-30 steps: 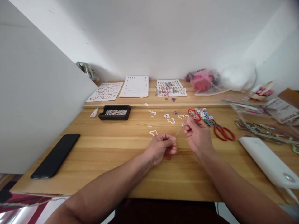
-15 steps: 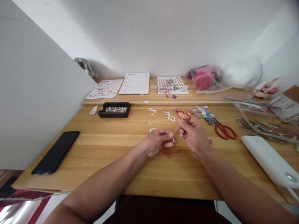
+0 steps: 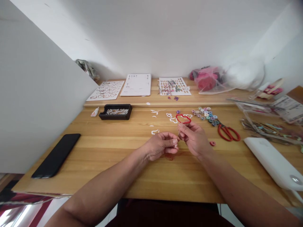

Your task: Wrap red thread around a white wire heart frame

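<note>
My right hand (image 3: 193, 137) pinches a red wavy outline piece (image 3: 183, 119), whose open loop stands out above the fingertips. Close beside it, my left hand (image 3: 163, 145) is closed in a pinch on something thin and pale, too small to make out. The fingertips of both hands nearly meet. Loose red thread (image 3: 169, 156) lies on the table below them. White cut-out shapes (image 3: 173, 120) lie just beyond the hands, and a red spool (image 3: 212, 143) rests right of my right wrist.
Red-handled scissors (image 3: 228, 132) and small colored spools (image 3: 208, 115) lie to the right, near a white device (image 3: 272, 160). A black tray of beads (image 3: 115, 117), a small glue bottle (image 3: 95, 112) and a black phone (image 3: 56, 155) are leftward. Patterned sheets (image 3: 136, 84) lie at the back.
The red outline piece has shifted slightly left and down with my right hand, and its loop has tilted. More of the red spool shows beside my right wrist.
</note>
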A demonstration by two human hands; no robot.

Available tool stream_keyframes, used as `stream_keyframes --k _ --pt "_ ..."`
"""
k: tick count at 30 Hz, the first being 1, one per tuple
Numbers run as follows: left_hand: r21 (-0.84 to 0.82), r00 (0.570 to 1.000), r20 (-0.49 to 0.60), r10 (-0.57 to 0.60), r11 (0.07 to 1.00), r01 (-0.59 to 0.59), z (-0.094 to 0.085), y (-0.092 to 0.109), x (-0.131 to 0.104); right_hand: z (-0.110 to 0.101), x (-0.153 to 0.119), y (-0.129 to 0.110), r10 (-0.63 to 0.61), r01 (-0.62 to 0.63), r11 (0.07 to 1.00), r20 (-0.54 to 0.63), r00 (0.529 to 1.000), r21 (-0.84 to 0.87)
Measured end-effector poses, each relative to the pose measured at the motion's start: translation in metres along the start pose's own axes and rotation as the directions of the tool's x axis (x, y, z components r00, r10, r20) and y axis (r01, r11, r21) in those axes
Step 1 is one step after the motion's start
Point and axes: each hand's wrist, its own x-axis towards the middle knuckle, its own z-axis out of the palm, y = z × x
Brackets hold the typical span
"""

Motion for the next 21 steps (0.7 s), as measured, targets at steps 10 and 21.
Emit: stream_keyframes --k 10,21 --pt "0.117 1.0 0.005 -0.015 0.993 0.015 0.0053 0.0018 -0.0043 0.0038 -0.0024 0.0005 0.006 -0.006 1.0 0.017 1.0 0.008" --pt "0.109 0.999 -0.028 0.042 0.993 -0.038 0.0014 -0.0044 0.0004 0.0041 0.0005 0.0013 -0.033 0.033 0.999 -0.026 0.999 0.019"
